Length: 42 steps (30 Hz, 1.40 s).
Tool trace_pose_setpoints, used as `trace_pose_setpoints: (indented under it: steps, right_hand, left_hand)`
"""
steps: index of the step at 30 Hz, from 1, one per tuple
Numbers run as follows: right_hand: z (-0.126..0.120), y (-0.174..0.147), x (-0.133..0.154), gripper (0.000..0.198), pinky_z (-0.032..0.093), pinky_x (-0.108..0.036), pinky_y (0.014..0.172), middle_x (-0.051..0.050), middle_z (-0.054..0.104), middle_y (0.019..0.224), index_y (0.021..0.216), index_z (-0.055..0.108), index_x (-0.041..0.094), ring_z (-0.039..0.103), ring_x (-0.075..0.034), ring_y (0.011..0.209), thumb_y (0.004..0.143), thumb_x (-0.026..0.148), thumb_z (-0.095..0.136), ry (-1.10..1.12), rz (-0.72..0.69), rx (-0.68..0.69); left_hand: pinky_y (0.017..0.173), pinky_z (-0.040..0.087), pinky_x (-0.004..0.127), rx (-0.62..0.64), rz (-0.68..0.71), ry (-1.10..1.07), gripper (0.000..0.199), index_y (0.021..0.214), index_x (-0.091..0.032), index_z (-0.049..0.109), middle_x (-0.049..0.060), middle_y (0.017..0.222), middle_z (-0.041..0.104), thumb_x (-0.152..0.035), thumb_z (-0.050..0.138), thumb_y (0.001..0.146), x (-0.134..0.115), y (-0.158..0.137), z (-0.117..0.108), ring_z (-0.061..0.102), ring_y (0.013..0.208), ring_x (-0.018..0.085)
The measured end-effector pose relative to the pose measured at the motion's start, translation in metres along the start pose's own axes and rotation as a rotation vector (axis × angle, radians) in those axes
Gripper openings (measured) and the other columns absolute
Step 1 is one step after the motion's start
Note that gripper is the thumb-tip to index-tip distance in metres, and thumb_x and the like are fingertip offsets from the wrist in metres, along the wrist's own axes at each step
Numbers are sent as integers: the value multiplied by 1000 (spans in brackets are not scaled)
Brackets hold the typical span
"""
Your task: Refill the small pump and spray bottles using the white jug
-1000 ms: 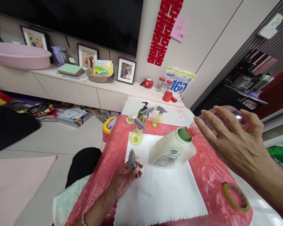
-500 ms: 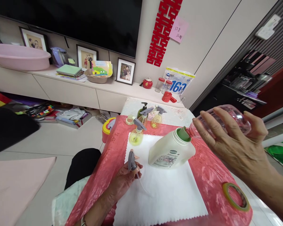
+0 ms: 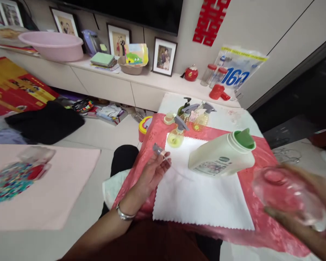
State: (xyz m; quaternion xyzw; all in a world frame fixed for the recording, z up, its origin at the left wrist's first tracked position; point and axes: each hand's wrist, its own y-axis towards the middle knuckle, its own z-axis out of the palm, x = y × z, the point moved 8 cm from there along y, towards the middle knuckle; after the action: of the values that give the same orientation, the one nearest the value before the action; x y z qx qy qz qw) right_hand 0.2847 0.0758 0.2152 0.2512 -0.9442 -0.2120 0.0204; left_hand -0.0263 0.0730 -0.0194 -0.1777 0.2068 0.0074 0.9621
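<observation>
My left hand (image 3: 151, 173) is closed on a grey trigger spray head (image 3: 158, 149), whose thin clear tube trails over the white cloth (image 3: 206, 199). At the right, my right hand (image 3: 321, 192), blurred, grips a clear plastic bottle (image 3: 286, 195) lying tilted, its base toward the table. Between the hands a pale green jug (image 3: 220, 156) stands uncapped on the cloth, with a green pouring spout (image 3: 244, 138) in its mouth. A spray bottle with yellowish liquid (image 3: 175, 139) stands near the cloth's far left corner. Two more spray bottles (image 3: 202, 119) are behind it.
A dark green pump bottle (image 3: 182, 108) and a small round lidded jar (image 3: 168, 118) stand at the back of the red-covered table (image 3: 263, 159). Beyond is a low cabinet (image 3: 103, 81) with frames and jars. A pink board (image 3: 67, 181) with colourful small pieces lies left.
My right hand has moved the clear bottle away from the jug's spout, down and to the right. The view has turned left and down. The left hand still holds the spray head.
</observation>
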Motion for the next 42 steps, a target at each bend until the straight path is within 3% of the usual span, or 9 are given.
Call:
trace_pose_setpoints:
  steps: [3,7,10,21,28,35,42]
  right_hand:
    - [52,-33,36,60,54,-47,79,-9,60,129,144,46,30,63,-32,107,93,60,56,108,-42,202]
    - [104,-59,71,54,47,-51,88,-13,55,132,143,42,21,56,-34,116,97,49,48,85,-23,239]
    - [127,-65,79,55,43,-52,92,-14,51,137,145,38,21,50,-34,122,95,42,49,93,38,272]
    - [141,-62,101,63,42,-54,97,-14,44,142,150,33,25,45,-32,127,94,41,57,302,94,335]
    - [141,-57,121,71,49,-48,99,-13,44,140,156,27,27,47,-29,128,96,48,59,525,108,309]
    - [149,-61,121,69,53,-48,93,-12,50,139,151,36,25,54,-30,124,96,61,56,645,201,231]
    - [150,-67,120,66,54,-49,93,-9,52,138,147,42,25,55,-30,123,95,63,57,673,212,204]
  left_hand:
    - [86,58,25,-35,28,-13,18,99,-17,68,4,101,75,-17,78,84,-15,0,-1,70,87,12]
    - [82,59,24,-33,57,7,13,98,-16,66,4,100,75,-16,74,87,-24,-2,1,71,84,11]
    - [85,59,25,-19,54,25,13,98,-17,65,4,101,75,-16,73,88,-23,-5,4,71,84,11]
    - [83,55,27,115,50,134,31,104,-18,69,3,104,73,-21,85,78,-6,-16,22,69,83,12]
    - [83,51,35,187,-30,225,46,105,-18,72,5,104,73,-29,93,67,26,-27,31,69,82,17]
    - [85,47,37,235,-59,235,41,103,-19,74,6,100,72,-31,93,68,36,-34,36,64,89,19]
    - [89,46,37,232,-80,251,41,102,-20,76,5,95,73,-32,93,67,40,-34,32,65,93,20]
